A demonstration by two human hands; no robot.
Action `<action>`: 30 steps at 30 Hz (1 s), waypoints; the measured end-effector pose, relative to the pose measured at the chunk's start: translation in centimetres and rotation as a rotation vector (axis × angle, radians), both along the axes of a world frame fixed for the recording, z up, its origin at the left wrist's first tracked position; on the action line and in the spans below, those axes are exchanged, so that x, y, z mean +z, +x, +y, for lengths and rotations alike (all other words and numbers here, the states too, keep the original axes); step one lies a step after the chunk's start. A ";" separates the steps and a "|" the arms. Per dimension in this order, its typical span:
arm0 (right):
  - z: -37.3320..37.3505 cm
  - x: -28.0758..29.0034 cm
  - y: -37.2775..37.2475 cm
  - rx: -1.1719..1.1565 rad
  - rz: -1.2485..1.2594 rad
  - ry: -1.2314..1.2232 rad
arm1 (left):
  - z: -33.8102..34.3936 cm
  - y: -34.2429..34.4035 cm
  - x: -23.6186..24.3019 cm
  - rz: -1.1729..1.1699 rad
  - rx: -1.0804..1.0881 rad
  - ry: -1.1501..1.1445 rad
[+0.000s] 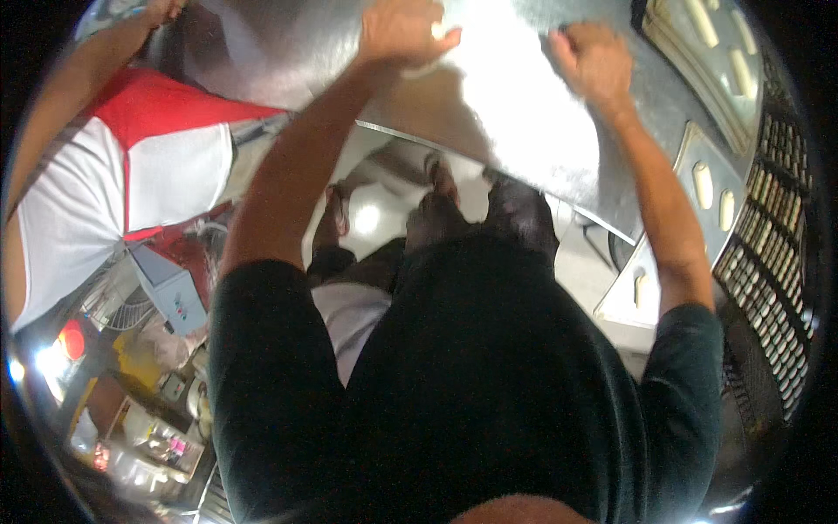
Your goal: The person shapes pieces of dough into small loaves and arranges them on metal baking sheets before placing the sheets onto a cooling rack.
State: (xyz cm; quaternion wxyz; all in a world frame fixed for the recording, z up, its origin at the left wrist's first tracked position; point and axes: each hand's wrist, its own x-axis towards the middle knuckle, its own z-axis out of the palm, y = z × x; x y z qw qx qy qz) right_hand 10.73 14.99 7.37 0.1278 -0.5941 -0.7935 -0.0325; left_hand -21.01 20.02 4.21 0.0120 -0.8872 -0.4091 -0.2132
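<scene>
Both my arms reach forward over a shiny metal worktable (506,96). My left hand (401,35) is low over the table at the top of the view, its fingers bent and partly cut off by the edge. A small pale piece of dough (439,31) shows between its thumb and palm. To the right, my right hand (598,63) has its fingers curled down toward the metal and its thumb pointing inward. Whatever lies under those fingers is hidden. Strong glare covers the metal between the hands.
Trays with pale dough rolls (701,22) are stacked at the far right, and another tray (690,148) sits nearer. Racks of small rolls (768,323) stand beyond. A co-worker in a red and white shirt (183,166) stands close on my left, near a grey box (170,288).
</scene>
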 end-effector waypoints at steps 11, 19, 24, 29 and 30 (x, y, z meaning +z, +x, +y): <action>-2.4 -1.3 0.4 0.026 0.020 0.080 | -0.7 0.8 0.4 -0.033 -0.053 0.003; -6.2 0.0 0.3 0.051 0.080 0.178 | -5.4 0.3 1.3 -0.178 -0.029 0.171; -3.2 -0.3 0.5 0.058 0.009 0.077 | -2.8 0.5 1.2 -0.025 -0.136 -0.002; -3.0 -0.3 -0.7 -0.049 -0.022 0.042 | -3.8 0.8 1.3 -0.032 -0.009 0.113; -4.4 -0.7 -0.7 -0.008 -0.012 0.160 | -4.9 0.9 1.3 -0.094 -0.019 0.200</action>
